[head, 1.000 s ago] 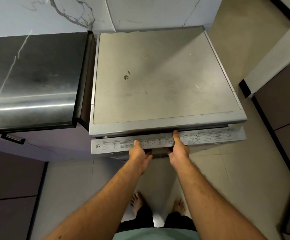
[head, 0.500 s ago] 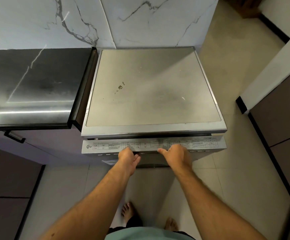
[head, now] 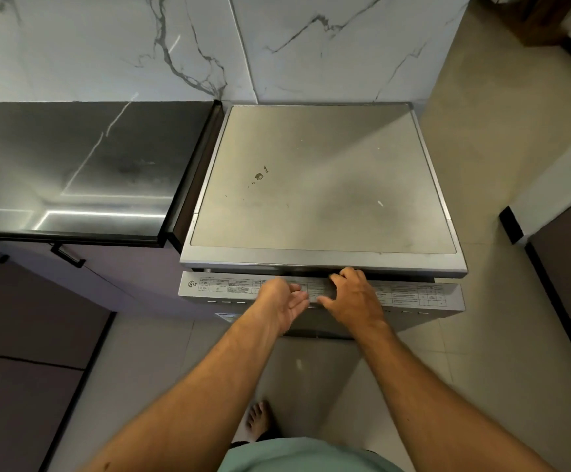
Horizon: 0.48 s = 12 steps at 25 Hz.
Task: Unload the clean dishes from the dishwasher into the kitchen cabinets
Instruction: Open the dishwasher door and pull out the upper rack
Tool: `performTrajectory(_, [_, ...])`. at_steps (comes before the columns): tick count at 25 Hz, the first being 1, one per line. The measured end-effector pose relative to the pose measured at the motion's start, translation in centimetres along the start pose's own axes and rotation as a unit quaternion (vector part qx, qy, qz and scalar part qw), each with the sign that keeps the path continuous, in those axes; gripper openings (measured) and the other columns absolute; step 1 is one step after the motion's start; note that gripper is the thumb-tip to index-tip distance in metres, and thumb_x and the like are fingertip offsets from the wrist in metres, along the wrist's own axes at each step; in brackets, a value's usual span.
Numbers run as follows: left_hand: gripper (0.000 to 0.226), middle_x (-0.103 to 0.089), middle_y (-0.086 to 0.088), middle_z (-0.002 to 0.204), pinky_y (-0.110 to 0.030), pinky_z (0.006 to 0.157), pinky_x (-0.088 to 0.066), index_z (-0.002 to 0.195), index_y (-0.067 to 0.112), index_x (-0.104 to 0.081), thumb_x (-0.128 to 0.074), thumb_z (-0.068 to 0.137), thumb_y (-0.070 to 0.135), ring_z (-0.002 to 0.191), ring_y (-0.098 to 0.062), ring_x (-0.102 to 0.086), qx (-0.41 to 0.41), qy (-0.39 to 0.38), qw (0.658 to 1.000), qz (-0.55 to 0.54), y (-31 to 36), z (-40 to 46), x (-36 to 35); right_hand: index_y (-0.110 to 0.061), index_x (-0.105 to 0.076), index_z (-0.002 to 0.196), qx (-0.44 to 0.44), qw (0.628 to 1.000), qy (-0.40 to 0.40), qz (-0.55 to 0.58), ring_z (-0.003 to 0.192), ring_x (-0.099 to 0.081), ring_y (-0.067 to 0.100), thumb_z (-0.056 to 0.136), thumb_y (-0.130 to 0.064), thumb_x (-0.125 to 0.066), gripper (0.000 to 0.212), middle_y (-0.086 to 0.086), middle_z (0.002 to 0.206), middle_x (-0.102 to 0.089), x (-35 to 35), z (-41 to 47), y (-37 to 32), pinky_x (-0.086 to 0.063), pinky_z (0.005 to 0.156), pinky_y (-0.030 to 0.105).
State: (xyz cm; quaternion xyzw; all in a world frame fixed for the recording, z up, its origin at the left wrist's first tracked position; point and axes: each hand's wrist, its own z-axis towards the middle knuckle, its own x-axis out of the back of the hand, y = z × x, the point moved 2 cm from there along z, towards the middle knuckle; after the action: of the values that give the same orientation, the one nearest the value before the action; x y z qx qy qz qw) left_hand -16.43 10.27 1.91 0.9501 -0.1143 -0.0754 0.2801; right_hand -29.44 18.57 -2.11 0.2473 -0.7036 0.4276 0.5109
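Dim, even light — a strip glare on the dark counter (head: 72, 172) at left, my frame edges bowed.

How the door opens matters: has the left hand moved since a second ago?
Yes. The left hand shifted slightly right along the door panel, away from its logo.

Dishwasher (head: 321, 185) top matt brushed metal w/ scuffs; countertop (head: 72, 165) glossy dark; wall (head: 106, 46) polished marble.

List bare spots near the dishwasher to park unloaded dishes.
Dishwasher top: bare between marble wall and door edge, only small stains. Dark countertop left of it: bare. Crowded: door edge centre, where left hand and right hand sit.
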Motion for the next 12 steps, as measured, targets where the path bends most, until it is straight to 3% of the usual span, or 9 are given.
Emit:
performTrajectory(2, [0.029,-0.065,-0.017,0.1,-0.032,0.075,-0.056,0.107,-0.005,-0.06,-0.035,0.099,0.005,0.092,-0.026,-0.066,-0.089,-0.013,0.99,0.106,0.6,0.4,-0.2,-0.012,-0.051,0.14,-0.009,1.0,-0.018,0.009,0.124,-0.041,0.02,0.088,-0.049,-0.066,0.065,0.003,0.132,-0.048,0.2,0.1,-0.3,-0.042,0.102,0.033])
performTrajectory(3, [0.029,-0.066,-0.015,0.106,-0.035,0.084,-0.054,0.114,-0.001,-0.061,-0.04,0.098,0.009,0.099,-0.029,-0.065,-0.172,0.01,0.957,0.234,0.9,0.9,0.2,-0.013,-0.051,0.14,-0.013,0.999,-0.03,0.012,0.124,-0.041,0.019,0.087,-0.048,-0.068,0.065,0.002,0.131,-0.047,0.4,0.2,-0.4,-0.042,0.102,0.033])
performTrajectory(4, [0.032,-0.067,-0.011,0.112,-0.035,0.09,-0.052,0.121,0.007,-0.062,-0.044,0.096,0.014,0.105,-0.03,-0.063,-0.265,0.043,0.879,0.394,1.1,1.2,0.7,-0.013,-0.052,0.139,-0.017,0.999,-0.044,0.01,0.124,-0.041,0.019,0.086,-0.047,-0.07,0.065,0.002,0.131,-0.047,0.5,0.3,-0.4,-0.042,0.101,0.033])
performTrajectory(6, [0.034,-0.067,-0.006,0.118,-0.037,0.094,-0.051,0.124,0.017,-0.062,-0.049,0.093,0.022,0.11,-0.028,-0.061,-0.391,0.046,0.681,0.617,1.1,0.9,1.4,-0.015,-0.053,0.137,-0.027,0.998,-0.062,-0.002,0.123,-0.041,0.019,0.084,-0.046,-0.073,0.065,0.001,0.129,-0.046,0.9,0.6,-0.5,-0.044,0.099,0.034])
performTrajectory(7, [0.034,-0.065,-0.005,0.122,-0.038,0.096,-0.049,0.125,0.019,-0.061,-0.05,0.093,0.025,0.114,-0.027,-0.059,-0.418,0.029,0.611,0.671,0.7,1.4,1.9,-0.016,-0.054,0.136,-0.032,0.997,-0.067,-0.007,0.122,-0.042,0.019,0.083,-0.045,-0.074,0.064,0.001,0.128,-0.046,1.1,0.7,-0.6,-0.045,0.099,0.035])
performTrajectory(8, [0.039,-0.061,-0.004,0.129,-0.038,0.101,-0.046,0.13,0.02,-0.057,-0.053,0.092,0.026,0.12,-0.025,-0.054,-0.439,0.016,0.568,0.696,0.5,1.5,2.4,-0.016,-0.054,0.136,-0.035,0.997,-0.07,-0.012,0.122,-0.042,0.019,0.083,-0.044,-0.075,0.063,0.001,0.128,-0.046,1.2,0.8,-0.7,-0.046,0.1,0.036])
performTrajectory(10, [0.056,-0.046,-0.004,0.145,-0.038,0.113,-0.034,0.145,0.021,-0.042,-0.056,0.091,0.026,0.133,-0.024,-0.041,-0.433,0.01,0.537,0.724,0.3,2.3,3.8,-0.016,-0.054,0.136,-0.036,0.996,-0.078,-0.023,0.122,-0.043,0.02,0.082,-0.04,-0.076,0.063,0.002,0.129,-0.046,1.3,0.8,-0.7,-0.045,0.102,0.037])
performTrajectory(12, [0.063,-0.034,-0.005,0.154,-0.038,0.118,-0.025,0.152,0.02,-0.028,-0.053,0.094,0.023,0.14,-0.024,-0.032,-0.42,0.015,0.531,0.736,0.6,2.9,5.1,-0.015,-0.053,0.137,-0.037,0.994,-0.093,-0.037,0.122,-0.044,0.02,0.082,-0.037,-0.077,0.064,0.003,0.131,-0.045,1.1,0.8,-0.9,-0.046,0.102,0.037])
